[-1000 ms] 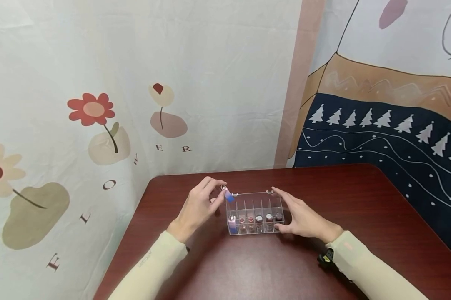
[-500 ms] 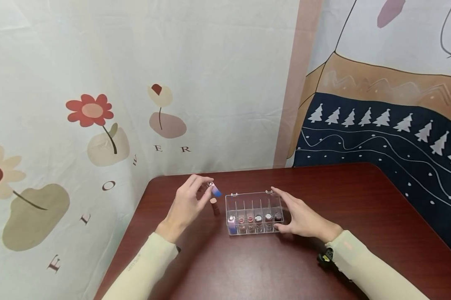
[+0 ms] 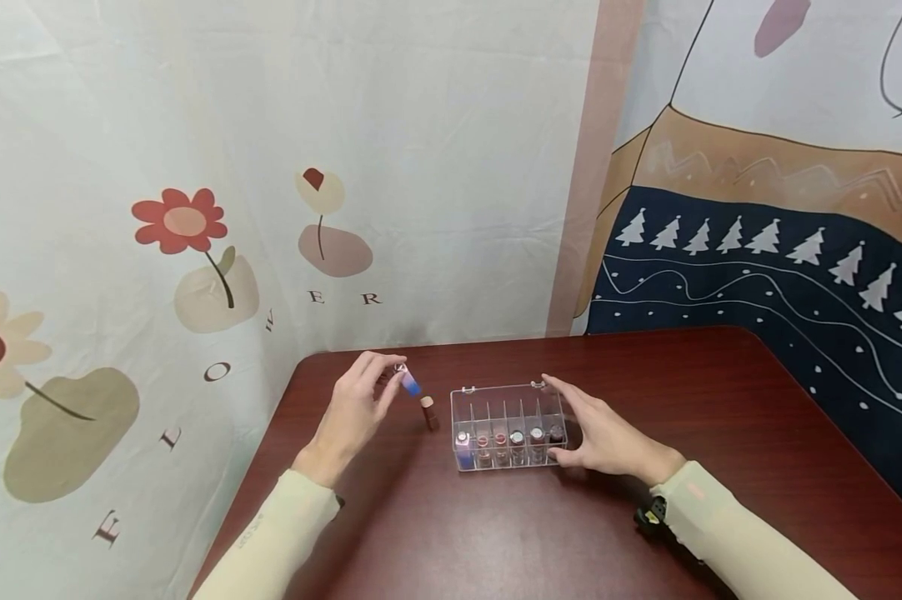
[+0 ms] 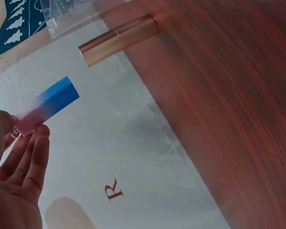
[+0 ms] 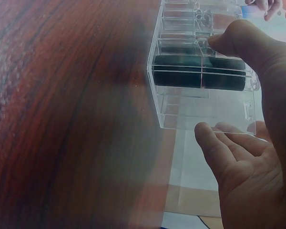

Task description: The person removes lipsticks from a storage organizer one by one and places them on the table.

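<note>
My left hand pinches a square lipstick tube between thumb and fingertips, above the table's back left part. The tube fades from pink at the held end to blue at its free end, which tilts down to the right. A copper-coloured lipstick stands upright on the table just right of that hand. Further right is a clear divided lipstick organizer with a front row of several tubes, one of them pink and blue at the left end. My right hand grips its right end, thumb in front and fingers behind.
The dark red wooden table reaches back to a hanging cloth printed with flowers. At the right hangs a navy cloth with white trees. A black dark-lidded tube fills the organizer's right-hand slot.
My left hand has moved left, carrying the pink and blue lipstick away from the organizer. The copper lipstick, hidden before, has come into sight. My right hand stays on the organizer.
</note>
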